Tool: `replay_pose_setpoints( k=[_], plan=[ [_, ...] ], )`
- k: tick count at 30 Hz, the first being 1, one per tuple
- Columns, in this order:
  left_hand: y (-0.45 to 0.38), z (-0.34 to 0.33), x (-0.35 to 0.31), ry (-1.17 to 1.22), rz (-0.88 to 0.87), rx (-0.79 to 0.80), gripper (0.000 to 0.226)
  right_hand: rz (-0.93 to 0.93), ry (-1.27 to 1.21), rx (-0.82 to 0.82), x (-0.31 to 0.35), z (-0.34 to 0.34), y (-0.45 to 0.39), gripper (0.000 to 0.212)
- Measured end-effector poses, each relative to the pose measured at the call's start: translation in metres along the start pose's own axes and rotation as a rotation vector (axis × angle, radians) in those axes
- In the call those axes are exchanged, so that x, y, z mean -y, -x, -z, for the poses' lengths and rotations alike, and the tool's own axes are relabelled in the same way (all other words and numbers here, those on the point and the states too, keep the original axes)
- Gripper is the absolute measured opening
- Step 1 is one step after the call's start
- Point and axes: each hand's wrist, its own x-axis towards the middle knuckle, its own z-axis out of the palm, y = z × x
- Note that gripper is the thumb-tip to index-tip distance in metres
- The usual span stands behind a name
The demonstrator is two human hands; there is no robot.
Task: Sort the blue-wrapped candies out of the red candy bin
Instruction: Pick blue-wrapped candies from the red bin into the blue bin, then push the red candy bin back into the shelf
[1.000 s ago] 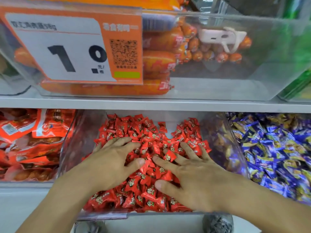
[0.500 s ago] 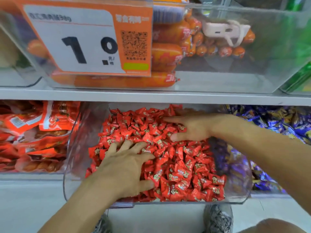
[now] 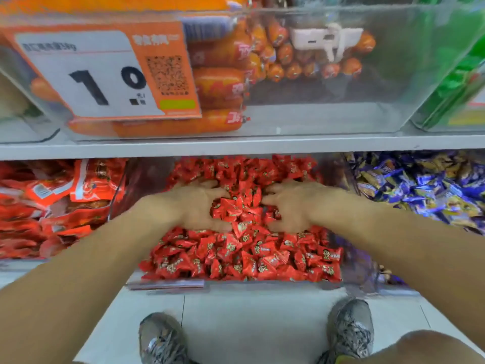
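Observation:
A clear plastic bin (image 3: 262, 284) on the lower shelf holds a heap of red-wrapped candies (image 3: 244, 256). My left hand (image 3: 195, 206) and my right hand (image 3: 294, 206) both lie in the middle of the heap, fingers spread and pointing toward each other. A small mound of red candies (image 3: 240, 210) sits between them. The fingertips are partly buried in wrappers. No blue-wrapped candy shows inside the red bin. The image is blurred.
A bin of blue-and-gold wrapped candies (image 3: 420, 187) stands directly right of the red bin. Red snack packets (image 3: 52, 203) fill the bin to the left. On the shelf above sit sausages (image 3: 217, 85) behind an orange price tag (image 3: 105, 74). My shoes (image 3: 349, 329) stand on the tiled floor below.
My left hand moved deeper into the bin. My right hand came back from the far edge to the middle. Both now face each other with candies heaped between them.

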Motion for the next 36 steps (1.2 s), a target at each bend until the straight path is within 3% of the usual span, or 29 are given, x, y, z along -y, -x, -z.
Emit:
replay_pose_setpoints(
  k=[3, 7, 9, 12, 14, 16, 18, 21, 23, 25, 27, 29, 31, 33, 36],
  plan=[
    [0.006, 0.024, 0.007, -0.014, -0.003, -0.092, 0.073, -0.012, -0.138, -0.067, -0.008, 0.014, 0.016, 0.062],
    [0.049, 0.029, 0.002, -0.238, 0.012, -0.278, 0.067, 0.055, -0.213, -0.321, 0.011, 0.026, 0.025, 0.040],
    [0.065, 0.023, 0.005, -0.208, 0.016, -0.132, 0.069, 0.187, -0.254, -0.343, 0.044, 0.027, 0.013, 0.048],
    [0.070, 0.017, 0.009, 0.011, 0.021, 0.026, 0.069, 0.261, -0.275, -0.229, 0.076, 0.020, -0.009, 0.060],
    [0.075, 0.019, 0.003, 0.052, 0.012, -0.065, 0.063, 0.210, -0.300, -0.207, 0.067, 0.013, -0.011, 0.058],
    [0.087, 0.017, -0.011, 0.009, 0.019, -0.255, 0.055, 0.156, -0.293, -0.217, 0.048, 0.009, 0.003, 0.053],
    [0.107, 0.007, -0.028, 0.064, 0.020, -0.356, 0.059, 0.106, -0.306, -0.295, 0.035, 0.002, 0.033, 0.055],
    [0.136, -0.018, -0.046, 0.145, 0.010, -0.247, 0.066, 0.048, -0.446, -0.373, 0.035, -0.017, 0.086, 0.069],
    [0.146, -0.037, -0.046, 0.085, -0.020, -0.226, 0.049, 0.013, -0.489, -0.329, 0.043, -0.034, 0.113, 0.079],
    [0.147, -0.053, -0.042, 0.029, -0.020, -0.297, 0.029, -0.036, -0.390, -0.333, 0.049, -0.049, 0.130, 0.071],
    [0.146, -0.061, -0.038, -0.010, 0.034, -0.327, 0.036, -0.109, -0.241, -0.389, 0.055, -0.058, 0.138, 0.044],
    [0.145, -0.056, -0.041, -0.011, 0.058, -0.348, 0.026, -0.167, -0.233, -0.428, 0.058, -0.062, 0.140, 0.020],
    [0.145, -0.047, -0.046, 0.018, 0.086, -0.381, 0.019, -0.160, -0.299, -0.446, 0.058, -0.061, 0.140, 0.012],
    [0.147, -0.034, -0.048, 0.084, 0.161, -0.413, 0.029, -0.162, -0.377, -0.468, 0.053, -0.056, 0.141, 0.008],
    [0.149, -0.021, -0.044, 0.085, 0.187, -0.617, 0.032, -0.170, -0.480, -0.577, 0.047, -0.043, 0.139, 0.010]
  ],
)
